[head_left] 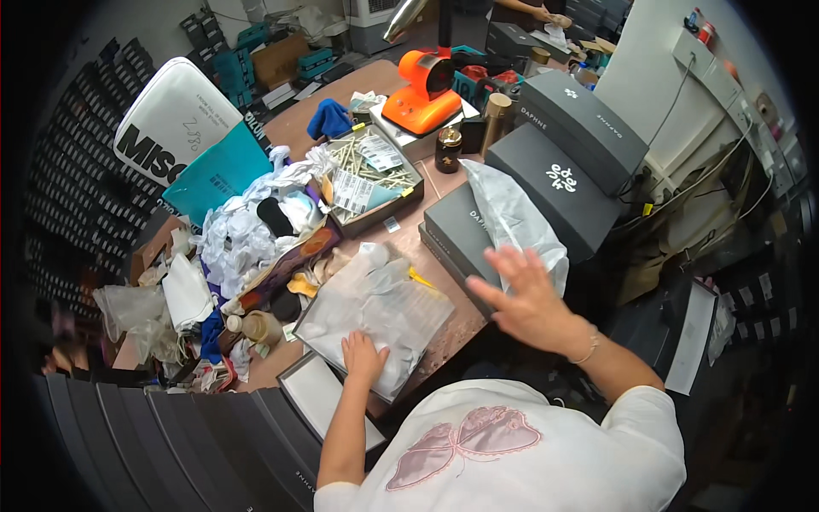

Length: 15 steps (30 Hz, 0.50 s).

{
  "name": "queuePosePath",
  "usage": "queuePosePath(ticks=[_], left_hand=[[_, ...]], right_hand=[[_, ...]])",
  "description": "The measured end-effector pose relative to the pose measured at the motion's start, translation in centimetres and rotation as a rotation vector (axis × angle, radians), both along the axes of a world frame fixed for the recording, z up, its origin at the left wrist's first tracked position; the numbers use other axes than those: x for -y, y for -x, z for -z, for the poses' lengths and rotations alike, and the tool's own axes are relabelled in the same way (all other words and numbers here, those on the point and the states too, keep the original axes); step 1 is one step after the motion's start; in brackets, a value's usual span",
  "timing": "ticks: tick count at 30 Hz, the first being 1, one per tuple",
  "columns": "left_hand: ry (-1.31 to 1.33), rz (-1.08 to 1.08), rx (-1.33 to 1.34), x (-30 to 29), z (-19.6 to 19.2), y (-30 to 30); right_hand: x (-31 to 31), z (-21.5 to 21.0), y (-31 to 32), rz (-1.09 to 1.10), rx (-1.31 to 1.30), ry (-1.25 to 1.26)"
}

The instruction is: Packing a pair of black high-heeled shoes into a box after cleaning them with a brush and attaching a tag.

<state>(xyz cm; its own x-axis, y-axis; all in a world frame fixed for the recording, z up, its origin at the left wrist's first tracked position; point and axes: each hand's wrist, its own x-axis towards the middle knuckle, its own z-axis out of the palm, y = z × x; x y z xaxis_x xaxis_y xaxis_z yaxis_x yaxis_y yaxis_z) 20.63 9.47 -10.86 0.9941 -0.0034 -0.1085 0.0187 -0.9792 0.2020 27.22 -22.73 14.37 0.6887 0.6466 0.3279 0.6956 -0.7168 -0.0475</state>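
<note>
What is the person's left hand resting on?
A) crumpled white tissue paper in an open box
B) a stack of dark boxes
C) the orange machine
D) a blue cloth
A: the left hand presses flat on the white tissue paper, far from the orange machine.

I get even, fairly bright indoor light over the orange machine (pixel 424 88), with soft, short shadows around it. My right hand (pixel 529 299), well below the machine, is smeared by motion blur. Far from the machine the fisheye bends straight edges and the rim falls to black. The shelving at far left is dim, perhaps slightly out of focus.
</note>
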Motion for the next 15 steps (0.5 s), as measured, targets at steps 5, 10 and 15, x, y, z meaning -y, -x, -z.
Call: queuePosePath(ticks=[5,10,15], left_hand=[[0.123,0.008,0.024,0.8,1.1,-0.4],[0.832,-0.053,0.366,4.6,-6.8,-1.6],[1.949,-0.446,-0.253,12.0,-10.7,-4.8]], right_hand=[[8.0,4.2,-2.5,0.27,0.104,0.151],[7.1,1.6,-7.4,0.2,0.118,-0.305],[-1.6,-5.6,-8.5,-0.079,-0.338,-0.572]])
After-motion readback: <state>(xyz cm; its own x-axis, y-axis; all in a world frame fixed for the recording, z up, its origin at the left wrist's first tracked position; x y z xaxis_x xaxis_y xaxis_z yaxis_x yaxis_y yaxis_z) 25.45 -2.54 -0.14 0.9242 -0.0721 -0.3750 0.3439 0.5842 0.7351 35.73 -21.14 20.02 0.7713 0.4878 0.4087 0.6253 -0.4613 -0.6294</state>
